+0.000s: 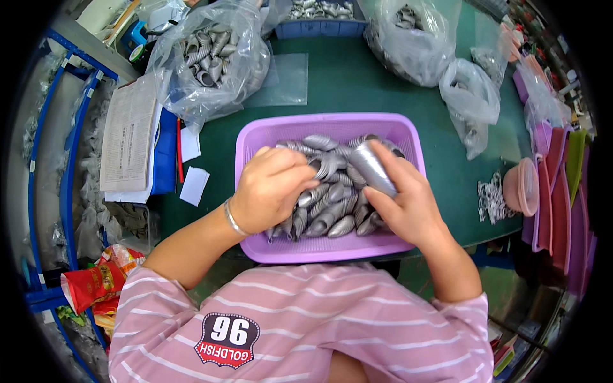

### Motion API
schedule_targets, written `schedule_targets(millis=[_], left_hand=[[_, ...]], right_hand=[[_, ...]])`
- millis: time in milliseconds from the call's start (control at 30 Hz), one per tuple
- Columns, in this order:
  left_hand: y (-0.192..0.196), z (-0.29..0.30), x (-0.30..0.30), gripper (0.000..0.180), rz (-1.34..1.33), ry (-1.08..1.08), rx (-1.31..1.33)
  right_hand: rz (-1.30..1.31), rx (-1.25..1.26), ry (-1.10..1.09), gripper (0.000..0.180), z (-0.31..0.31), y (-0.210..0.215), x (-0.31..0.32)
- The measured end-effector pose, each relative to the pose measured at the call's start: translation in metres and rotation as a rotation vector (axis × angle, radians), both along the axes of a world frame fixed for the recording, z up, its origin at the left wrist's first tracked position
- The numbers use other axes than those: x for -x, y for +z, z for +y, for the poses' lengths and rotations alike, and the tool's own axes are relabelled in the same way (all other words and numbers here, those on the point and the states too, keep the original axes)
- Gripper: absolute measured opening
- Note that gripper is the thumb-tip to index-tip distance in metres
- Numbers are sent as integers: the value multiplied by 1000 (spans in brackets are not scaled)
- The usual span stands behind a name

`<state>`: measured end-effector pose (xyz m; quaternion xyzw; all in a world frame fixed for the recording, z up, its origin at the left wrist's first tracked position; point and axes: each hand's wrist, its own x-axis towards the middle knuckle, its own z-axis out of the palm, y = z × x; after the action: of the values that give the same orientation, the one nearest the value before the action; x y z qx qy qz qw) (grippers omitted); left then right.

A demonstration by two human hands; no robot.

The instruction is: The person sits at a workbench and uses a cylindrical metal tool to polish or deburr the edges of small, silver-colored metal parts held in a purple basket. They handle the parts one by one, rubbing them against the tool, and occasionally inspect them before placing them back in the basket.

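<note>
A purple plastic basket sits before me, full of dark silvery-grey, hollow, ribbed pieces shaped like pointed shells. My right hand wraps round a smooth silver tapered cylinder above the basket's right side, thumb and fingers on either side of it. Over the left side, my left hand is closed, its fingertips pinched together beside a ribbed grey piece. Whatever lies between those fingertips is too small or hidden to make out.
Clear plastic bags of similar pieces stand at the back left and back right, with a blue tray between them. At right are a pink cup and small silvery parts. Paper sheets lie left.
</note>
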<state>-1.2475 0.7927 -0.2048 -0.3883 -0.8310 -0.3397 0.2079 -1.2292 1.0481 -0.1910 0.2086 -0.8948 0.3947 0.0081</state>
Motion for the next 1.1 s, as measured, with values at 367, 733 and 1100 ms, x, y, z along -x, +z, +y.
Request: schedule_targets(millis=[367, 733, 1100], left_hand=[[19, -13, -5, 26, 168, -62, -136], [-6, -6, -5, 9, 52, -9, -159], [-19, -31, -3, 17, -160, -79, 512]], right_hand=[[-70, 244, -39, 65, -5, -4, -7], [-22, 571, -140, 67, -17, 5, -10], [-23, 464, -131, 65, -17, -12, -17]])
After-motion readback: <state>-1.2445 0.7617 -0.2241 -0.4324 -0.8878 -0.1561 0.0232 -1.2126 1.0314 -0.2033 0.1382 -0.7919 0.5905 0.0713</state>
